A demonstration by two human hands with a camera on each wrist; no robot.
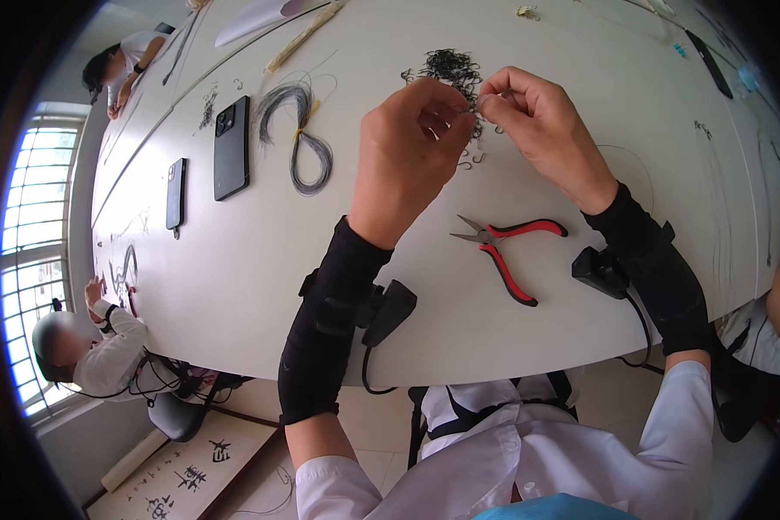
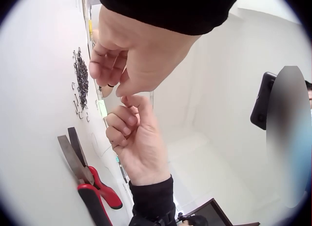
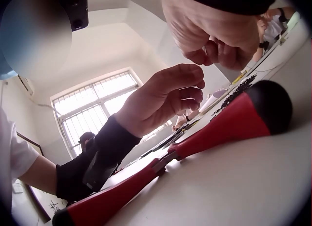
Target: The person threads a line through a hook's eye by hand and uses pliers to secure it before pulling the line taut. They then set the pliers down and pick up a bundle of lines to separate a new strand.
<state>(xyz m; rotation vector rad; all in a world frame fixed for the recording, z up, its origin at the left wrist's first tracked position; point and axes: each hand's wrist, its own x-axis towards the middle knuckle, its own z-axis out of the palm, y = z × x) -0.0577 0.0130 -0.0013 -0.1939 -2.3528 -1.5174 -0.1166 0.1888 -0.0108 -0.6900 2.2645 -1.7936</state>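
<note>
My left hand pinches a small dark hook at its fingertips, seen as a dark curve in the left wrist view. Close beside it, my right hand has thumb and forefinger together on what looks like a thin line, very faint; its other fingers are curled. Both hands are raised above the table, fingertips nearly meeting. Behind them lies a heap of black hooks, with a few loose hooks nearer. Red-handled pliers lie with jaws apart between the forearms.
Left of the hands lie a bundle of grey line, a large phone and a smaller phone. A dark strip is at the far right. Other people sit around the table.
</note>
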